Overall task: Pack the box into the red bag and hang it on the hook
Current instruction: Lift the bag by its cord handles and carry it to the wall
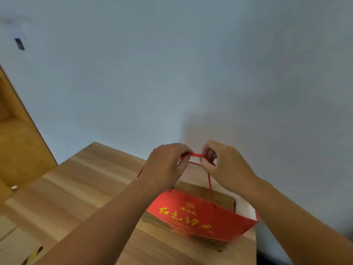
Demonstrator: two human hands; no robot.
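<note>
A red paper bag [200, 217] with yellow lettering hangs just above the wooden table [80, 188] near the wall. A brown box [208, 193] sits inside it, its top showing through the open mouth. My left hand [166, 165] and my right hand [225, 165] are close together above the bag. Each is closed on the red rope handles [194, 155], which stretch between them and run down to the bag's rim. A small dark hook-like mark [19, 44] shows high on the wall at far left, too blurred to identify.
A plain pale wall [191, 73] fills most of the view. A wooden door or cabinet [17, 140] stands at the left. Cardboard [17, 243] lies at the lower left, with a dark and yellow object [32, 255] on it.
</note>
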